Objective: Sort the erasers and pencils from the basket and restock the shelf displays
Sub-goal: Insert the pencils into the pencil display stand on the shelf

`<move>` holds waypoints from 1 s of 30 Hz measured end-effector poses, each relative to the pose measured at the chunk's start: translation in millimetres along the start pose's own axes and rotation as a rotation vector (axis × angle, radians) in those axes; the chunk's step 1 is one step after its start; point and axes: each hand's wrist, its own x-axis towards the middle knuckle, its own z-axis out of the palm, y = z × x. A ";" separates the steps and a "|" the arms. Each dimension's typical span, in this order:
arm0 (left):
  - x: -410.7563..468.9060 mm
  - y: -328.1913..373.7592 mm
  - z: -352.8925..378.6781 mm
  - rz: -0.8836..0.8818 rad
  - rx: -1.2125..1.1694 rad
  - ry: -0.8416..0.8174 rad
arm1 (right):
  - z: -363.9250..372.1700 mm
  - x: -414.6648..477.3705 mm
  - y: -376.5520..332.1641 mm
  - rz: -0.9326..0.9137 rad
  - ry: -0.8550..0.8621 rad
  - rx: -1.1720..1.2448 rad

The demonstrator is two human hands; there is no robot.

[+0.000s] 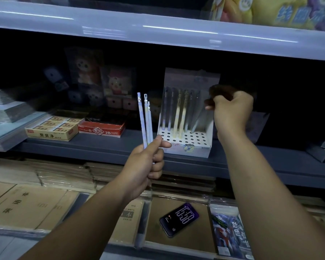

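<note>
My left hand [148,162] grips three pale pencils [144,121] upright, eraser ends up, just left of the pencil display stand [186,139]. The stand is a white box with a perforated base and several pencils [178,113] standing in its back rows. My right hand [231,109] is raised at the stand's right upper side, fingers curled and pinching a pencil [197,119] that leans into a hole at the right of the base. Two eraser boxes sit on the shelf to the left: a yellow one [53,130] and a red 2B one [101,130].
The grey shelf [101,147] has an upper shelf edge [158,30] close overhead. Cartoon boxes [101,81] stand at the back. Notebook stacks [4,113] lie at the left. Below are brown exercise books [26,203] and a phone [179,219] showing a clock.
</note>
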 end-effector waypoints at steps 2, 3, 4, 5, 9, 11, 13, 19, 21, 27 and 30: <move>1.4 -0.2 -2.4 -0.012 -0.002 -0.001 | 3.5 0.1 2.4 -0.007 -0.047 -0.065; 1.6 -0.2 -3.7 -0.018 -0.004 -0.005 | 5.2 1.0 4.2 -0.013 -0.068 -0.086; 1.4 -0.2 -4.5 -0.022 -0.008 -0.011 | 6.7 2.1 4.9 -0.016 -0.080 -0.097; 1.1 0.0 -5.4 -0.026 -0.014 -0.018 | 9.1 4.3 6.4 -0.024 -0.084 -0.097; 0.2 0.9 -6.5 -0.039 -0.032 -0.065 | 17.7 11.8 12.2 0.006 -0.126 -0.165; -0.2 0.8 -7.5 -0.050 -0.048 -0.098 | 21.1 9.1 14.6 0.038 -0.166 -0.170; -1.0 0.3 -8.6 -0.071 -0.081 -0.130 | 22.3 7.7 14.9 0.044 -0.179 -0.156; -3.0 -0.1 -11.2 -0.047 -0.031 -0.157 | 17.9 0.4 10.0 -0.136 -0.081 -0.297; -3.6 1.5 -10.3 -0.028 -0.039 -0.149 | 17.7 -10.2 4.8 -0.270 -0.028 -0.319; -9.8 7.9 -2.1 0.015 -0.041 -0.169 | 23.7 -39.8 -14.8 -0.012 -0.597 -0.002; -14.7 11.7 2.7 0.018 -0.021 -0.205 | 21.3 -49.4 -14.4 0.129 -0.723 0.135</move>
